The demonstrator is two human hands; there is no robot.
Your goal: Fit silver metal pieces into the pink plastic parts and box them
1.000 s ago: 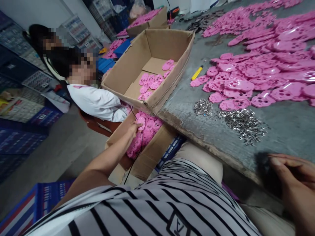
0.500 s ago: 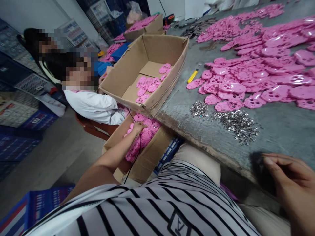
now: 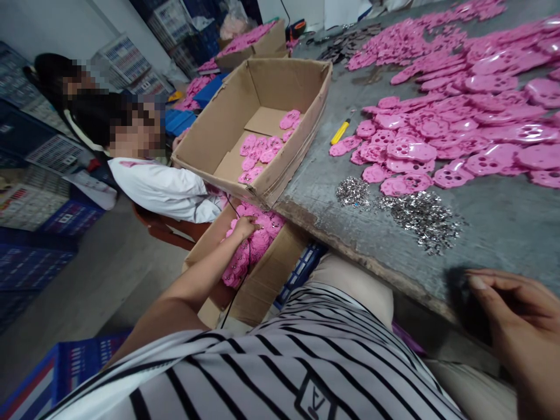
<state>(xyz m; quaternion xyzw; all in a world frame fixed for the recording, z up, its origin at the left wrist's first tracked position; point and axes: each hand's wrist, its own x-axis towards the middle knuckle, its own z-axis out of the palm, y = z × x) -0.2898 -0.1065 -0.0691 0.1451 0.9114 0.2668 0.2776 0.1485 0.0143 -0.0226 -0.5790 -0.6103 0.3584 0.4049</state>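
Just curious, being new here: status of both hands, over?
Left hand in lower carton, on pink pieces; grip unclear. Right hand by table edge, contents unclear. Black cord crosses that carton.

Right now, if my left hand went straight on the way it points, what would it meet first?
Your left hand would likely meet the pink pieces in the lower cardboard box; depth is unclear.

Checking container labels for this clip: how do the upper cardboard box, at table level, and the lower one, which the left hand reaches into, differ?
The upper box sits at tabletop height; the lower box sits below the table edge.
The upper box shows much bare cardboard around a few pink pieces; the lower box is heaped with them.
The left hand is in the lower box, not the upper one.
Both are open-topped brown cardboard.
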